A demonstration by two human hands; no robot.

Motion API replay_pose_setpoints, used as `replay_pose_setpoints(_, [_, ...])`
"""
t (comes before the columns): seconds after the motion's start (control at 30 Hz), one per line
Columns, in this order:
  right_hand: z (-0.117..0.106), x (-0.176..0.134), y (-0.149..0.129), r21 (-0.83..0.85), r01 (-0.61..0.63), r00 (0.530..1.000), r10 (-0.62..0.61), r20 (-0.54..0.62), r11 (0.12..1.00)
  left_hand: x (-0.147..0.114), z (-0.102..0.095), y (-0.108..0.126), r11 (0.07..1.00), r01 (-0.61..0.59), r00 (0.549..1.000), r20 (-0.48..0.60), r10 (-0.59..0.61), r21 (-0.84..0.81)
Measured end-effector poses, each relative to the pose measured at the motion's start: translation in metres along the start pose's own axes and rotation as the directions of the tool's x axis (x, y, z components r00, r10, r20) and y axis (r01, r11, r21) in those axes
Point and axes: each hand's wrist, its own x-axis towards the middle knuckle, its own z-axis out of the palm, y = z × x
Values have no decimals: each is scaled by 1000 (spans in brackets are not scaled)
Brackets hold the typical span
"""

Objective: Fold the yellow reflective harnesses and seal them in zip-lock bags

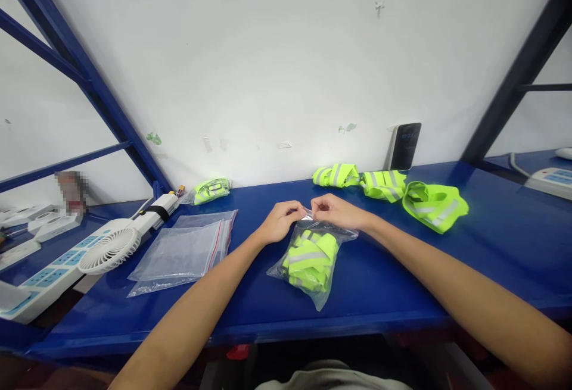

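Observation:
A clear zip bag lies on the blue table in front of me, with a folded yellow-green reflective vest inside. Its top edge points away from me. My left hand pinches that edge near its middle, fingers closed. Just to the right, my right hand is also closed in a pinch on the same edge. Whether the seal is closed between my fingers I cannot tell.
Flat clear zip bags with red strips are stacked at left. A bagged vest lies by the wall. Folded reflective bundles sit at back right, near a dark phone-like device. A white fan rests on a power strip.

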Motion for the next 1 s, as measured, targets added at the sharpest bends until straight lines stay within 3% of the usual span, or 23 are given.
replay_pose_setpoints(0.23, [-8, 4, 4, -13, -8, 999, 9, 54, 1000, 1, -8, -2, 1000, 4, 1000, -29, -3, 17])
replay_pose_setpoints(0.5, [-11, 3, 4, -24, -40, 995, 42, 89, 999, 2, -9, -4, 999, 48, 999, 9, -48, -18])
replay_pose_setpoints(0.73, [-26, -5, 4, 24, -82, 989, 78, 123, 996, 1, -16, -7, 991, -25, 991, -130, 41, 130])
replay_pose_setpoints(1.0, [-44, -15, 8, -17, -71, 990, 73, 122, 997, -1, -23, -6, 978, -67, 977, -187, 105, 199])
